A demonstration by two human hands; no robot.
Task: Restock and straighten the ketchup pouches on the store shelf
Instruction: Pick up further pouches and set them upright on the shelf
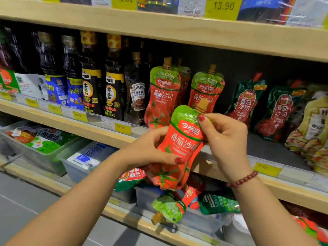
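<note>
**Pouch held ready for the shelf**

At frame centre both hands hold one pouch (pixel 179 139) upright, label facing out, likely to square it before shelving. Left hand (pixel 150 150) clasps its middle; right hand (pixel 225 137) pinches the top. Two matching pouches (pixel 164 93) stand on the shelf (pixel 106 137) just behind

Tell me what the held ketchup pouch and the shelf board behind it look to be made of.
Held ketchup pouch: looks like flexible printed plastic film, glossy; it creases and catches glare between both hands, left hand and right hand. Shelf board: pale wood or wood-look laminate, matte, with faint grain; which of the two cannot be told.
</note>
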